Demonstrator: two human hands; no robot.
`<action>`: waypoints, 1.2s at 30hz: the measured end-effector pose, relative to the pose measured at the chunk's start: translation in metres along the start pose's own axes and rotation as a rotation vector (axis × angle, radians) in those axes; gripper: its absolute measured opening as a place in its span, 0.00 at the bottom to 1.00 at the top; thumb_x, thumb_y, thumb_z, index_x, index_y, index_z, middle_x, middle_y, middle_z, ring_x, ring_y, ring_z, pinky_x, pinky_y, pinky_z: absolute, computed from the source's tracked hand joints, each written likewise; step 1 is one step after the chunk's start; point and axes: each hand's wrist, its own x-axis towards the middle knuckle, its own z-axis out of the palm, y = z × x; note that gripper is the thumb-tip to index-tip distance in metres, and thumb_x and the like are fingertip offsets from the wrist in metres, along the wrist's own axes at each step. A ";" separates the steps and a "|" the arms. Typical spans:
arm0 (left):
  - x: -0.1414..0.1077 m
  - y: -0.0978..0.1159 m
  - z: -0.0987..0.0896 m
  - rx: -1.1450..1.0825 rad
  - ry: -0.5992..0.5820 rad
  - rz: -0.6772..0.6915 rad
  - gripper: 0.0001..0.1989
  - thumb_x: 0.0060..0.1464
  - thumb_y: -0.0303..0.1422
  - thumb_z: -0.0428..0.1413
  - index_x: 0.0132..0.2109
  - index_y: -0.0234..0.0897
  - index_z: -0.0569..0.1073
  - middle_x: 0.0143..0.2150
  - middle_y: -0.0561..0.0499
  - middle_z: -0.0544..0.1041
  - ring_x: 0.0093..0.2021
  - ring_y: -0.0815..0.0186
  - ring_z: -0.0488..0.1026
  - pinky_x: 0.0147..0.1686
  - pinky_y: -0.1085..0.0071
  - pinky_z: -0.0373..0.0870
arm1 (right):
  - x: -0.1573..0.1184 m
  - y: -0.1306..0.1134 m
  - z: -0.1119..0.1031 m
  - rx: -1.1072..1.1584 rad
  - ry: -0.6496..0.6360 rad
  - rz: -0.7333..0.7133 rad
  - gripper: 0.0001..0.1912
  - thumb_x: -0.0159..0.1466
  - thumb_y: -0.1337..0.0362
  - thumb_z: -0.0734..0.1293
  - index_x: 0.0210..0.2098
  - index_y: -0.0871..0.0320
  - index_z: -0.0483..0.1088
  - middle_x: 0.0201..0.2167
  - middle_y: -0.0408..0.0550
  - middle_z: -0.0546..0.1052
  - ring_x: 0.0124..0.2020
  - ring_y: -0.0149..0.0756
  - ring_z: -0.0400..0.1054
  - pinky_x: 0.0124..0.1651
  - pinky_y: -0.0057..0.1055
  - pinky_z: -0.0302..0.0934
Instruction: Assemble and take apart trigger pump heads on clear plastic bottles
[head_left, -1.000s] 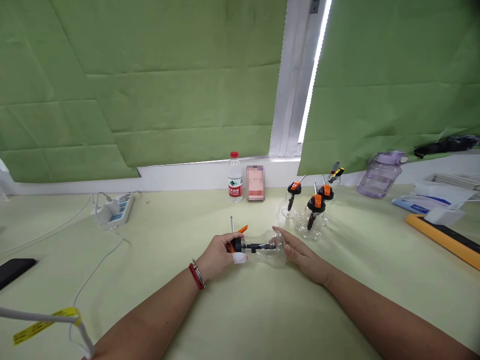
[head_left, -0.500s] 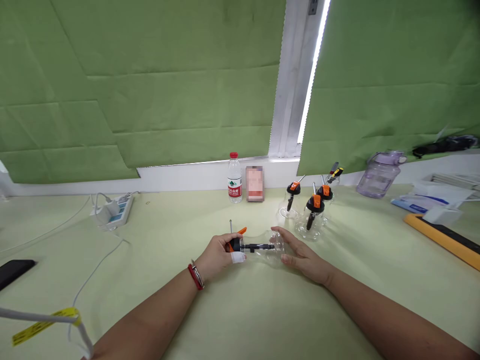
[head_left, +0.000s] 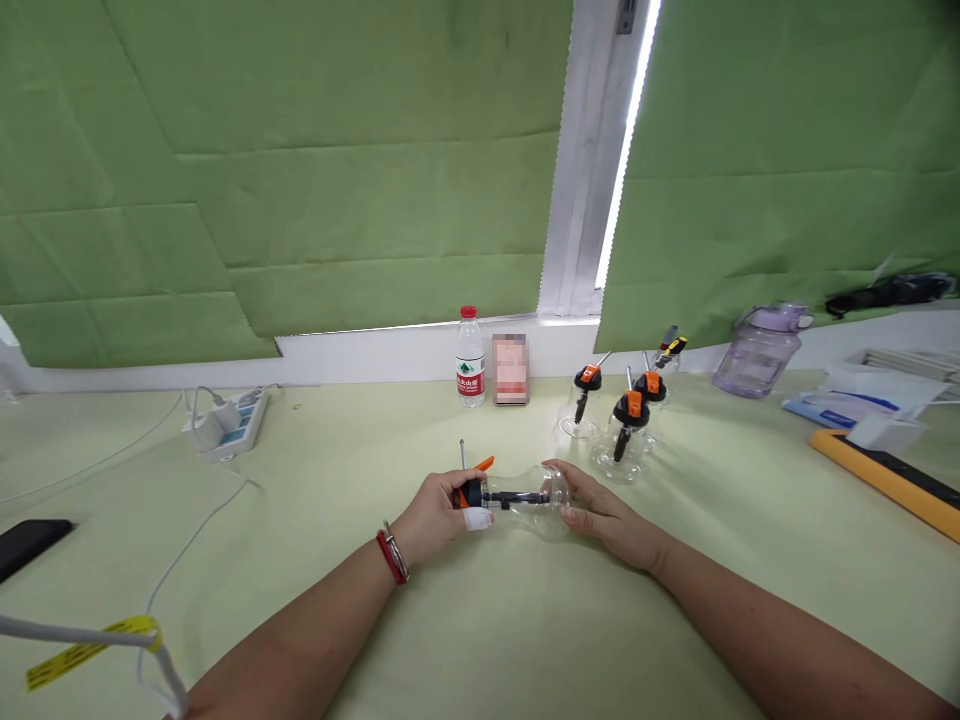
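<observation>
A clear glass vessel [head_left: 529,499] lies on its side between my hands, with a black rod inside and a black and orange cap at its left end. My left hand [head_left: 439,512] is closed around the cap, one finger wrapped in white tape. At the wide right end, my right hand [head_left: 607,515] grips the vessel's base with thumb and fingers. A thin metal spout points away from the cap. Three similar capped vessels stand upright behind my right hand, the nearest one [head_left: 631,410] in front of the other two.
A red-capped water bottle [head_left: 470,365] and a phone [head_left: 511,370] stand by the wall. A purple jug [head_left: 759,350] and a yellow-black object [head_left: 885,480] are at right. A power strip [head_left: 244,425], cables and a dark phone [head_left: 30,545] lie at left.
</observation>
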 end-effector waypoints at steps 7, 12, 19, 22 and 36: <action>-0.002 0.004 0.000 0.009 -0.005 0.007 0.23 0.40 0.35 0.66 0.46 0.34 0.73 0.38 0.48 0.74 0.36 0.64 0.69 0.38 0.69 0.67 | 0.000 -0.003 0.001 0.001 -0.002 0.010 0.34 0.58 0.46 0.63 0.60 0.50 0.55 0.47 0.50 0.70 0.53 0.48 0.60 0.56 0.48 0.53; -0.005 0.016 0.005 -0.081 0.013 0.123 0.29 0.44 0.32 0.64 0.54 0.38 0.64 0.45 0.45 0.72 0.42 0.62 0.70 0.41 0.67 0.68 | 0.000 -0.004 0.002 -0.076 -0.059 -0.018 0.36 0.57 0.47 0.65 0.60 0.53 0.52 0.51 0.53 0.68 0.56 0.49 0.57 0.57 0.47 0.52; -0.014 0.031 0.012 0.171 0.165 0.341 0.33 0.52 0.32 0.58 0.61 0.44 0.52 0.51 0.44 0.69 0.48 0.62 0.66 0.39 0.69 0.66 | 0.000 -0.015 0.018 -0.527 -0.058 -0.196 0.38 0.55 0.45 0.66 0.58 0.58 0.55 0.51 0.58 0.67 0.55 0.55 0.57 0.59 0.52 0.46; -0.018 0.035 0.018 0.316 0.121 0.426 0.26 0.51 0.32 0.58 0.57 0.42 0.61 0.52 0.44 0.69 0.50 0.59 0.65 0.48 0.65 0.62 | -0.002 -0.025 0.028 -0.630 -0.084 -0.296 0.36 0.57 0.45 0.64 0.58 0.59 0.55 0.50 0.58 0.69 0.55 0.54 0.58 0.60 0.54 0.40; -0.022 0.038 0.024 0.185 -0.065 0.208 0.33 0.43 0.28 0.61 0.57 0.40 0.60 0.41 0.50 0.71 0.40 0.63 0.68 0.39 0.69 0.66 | -0.010 -0.032 0.041 -0.608 -0.165 -0.307 0.35 0.62 0.48 0.61 0.62 0.61 0.51 0.58 0.61 0.63 0.60 0.54 0.52 0.61 0.53 0.44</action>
